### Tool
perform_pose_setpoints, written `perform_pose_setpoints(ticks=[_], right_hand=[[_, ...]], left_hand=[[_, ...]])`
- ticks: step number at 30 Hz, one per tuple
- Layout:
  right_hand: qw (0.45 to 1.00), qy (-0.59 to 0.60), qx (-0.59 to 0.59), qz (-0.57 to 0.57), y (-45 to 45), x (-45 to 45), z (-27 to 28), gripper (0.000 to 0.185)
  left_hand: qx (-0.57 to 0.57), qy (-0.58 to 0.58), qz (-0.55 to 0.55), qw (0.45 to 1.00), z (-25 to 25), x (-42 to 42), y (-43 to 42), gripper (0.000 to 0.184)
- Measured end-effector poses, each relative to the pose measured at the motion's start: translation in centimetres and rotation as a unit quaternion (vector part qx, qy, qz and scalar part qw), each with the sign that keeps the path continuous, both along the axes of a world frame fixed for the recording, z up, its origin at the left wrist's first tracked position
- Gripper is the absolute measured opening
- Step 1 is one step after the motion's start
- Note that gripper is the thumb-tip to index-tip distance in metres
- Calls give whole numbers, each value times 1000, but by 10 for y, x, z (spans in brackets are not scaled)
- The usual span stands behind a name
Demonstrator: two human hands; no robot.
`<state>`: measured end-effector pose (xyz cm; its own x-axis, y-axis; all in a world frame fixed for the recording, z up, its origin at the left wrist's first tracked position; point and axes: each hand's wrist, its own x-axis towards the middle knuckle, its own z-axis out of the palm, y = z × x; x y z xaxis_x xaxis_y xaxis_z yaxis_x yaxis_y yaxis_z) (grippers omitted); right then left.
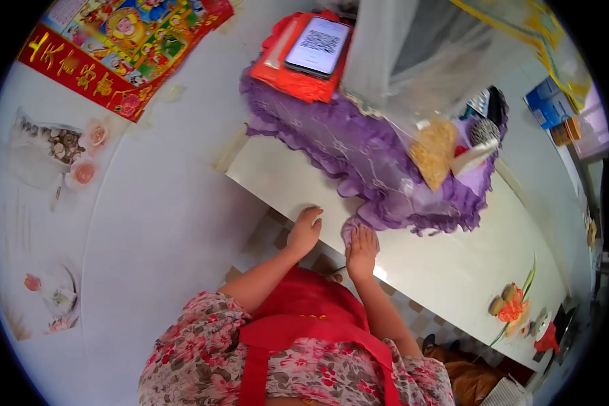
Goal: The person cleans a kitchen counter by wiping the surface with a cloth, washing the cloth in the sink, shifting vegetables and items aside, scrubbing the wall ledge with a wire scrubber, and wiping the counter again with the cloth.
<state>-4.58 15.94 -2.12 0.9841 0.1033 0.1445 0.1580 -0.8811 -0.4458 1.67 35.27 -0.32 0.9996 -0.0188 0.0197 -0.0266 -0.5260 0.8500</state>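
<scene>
- The red apron (301, 338) is nearest, on the near side of the frilled purple cover (379, 172).
- Right hand (363, 252): fingers straight and close together, flat on a lilac cloth (348, 231); the cloth lies beneath them on the white tabletop (453, 271), at the cover's near frill.
- Left hand (306, 233): fingers loosely curved, no object visible in them, near the tabletop's edge, left of the cover's near frill.
- Phone (317, 46): at the cover's far left end.
</scene>
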Motion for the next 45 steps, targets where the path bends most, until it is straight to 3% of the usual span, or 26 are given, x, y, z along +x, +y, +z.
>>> perform_pose_setpoints(ticks=[8,15,17,20,22,25,27,31,34,35,36,37,38,40,43,44,45], right_hand=[[997,-42,9,67,128,132,-3,57],[997,65,15,46,239,242,-5,56],[994,104,26,20,246,257,-5,53],[997,69,36,-4,229,249,-21,42],[965,191,157,-91,187,223,-21,38],[980,3,2,-199,115,178,-84,43],[971,4,-36,-238,73,143,-47,42],[956,-92,24,-279,24,100,49,33],[915,-174,95,-353,49,107,-20,23],[896,-132,169,-388,73,115,-23,24],[937,-108,33,-330,94,119,-35,28],[973,126,-18,-195,104,118,4,34],[978,-70,-6,-196,105,111,1,38],[957,164,116,-209,79,99,34,41],[953,-10,44,-300,22,60,-22,42],[969,4,25,-248,3,43,13,42],[964,37,-1,-262,-10,32,6,43]], left_hand=[[13,72,69,995,20,30,111,28],[-3,21,58,998,-13,41,175,29],[4,36,35,999,6,49,178,29],[-26,48,26,998,4,52,180,27],[-44,34,10,998,1,55,177,28],[-58,45,-28,997,-4,57,164,26],[-62,60,-40,995,-1,58,152,25],[-90,30,-70,993,-14,58,139,24],[-93,74,-77,990,-6,59,133,24],[-83,76,-85,990,-3,58,129,25],[-84,79,-101,988,-6,58,124,25],[-80,83,-118,986,-10,58,119,26],[-74,88,-128,985,-11,57,114,26],[-54,93,-151,983,2,59,97,25],[-55,91,-184,977,5,59,70,24],[-43,104,-207,972,3,57,62,24],[-31,116,-227,966,2,55,53,24]])
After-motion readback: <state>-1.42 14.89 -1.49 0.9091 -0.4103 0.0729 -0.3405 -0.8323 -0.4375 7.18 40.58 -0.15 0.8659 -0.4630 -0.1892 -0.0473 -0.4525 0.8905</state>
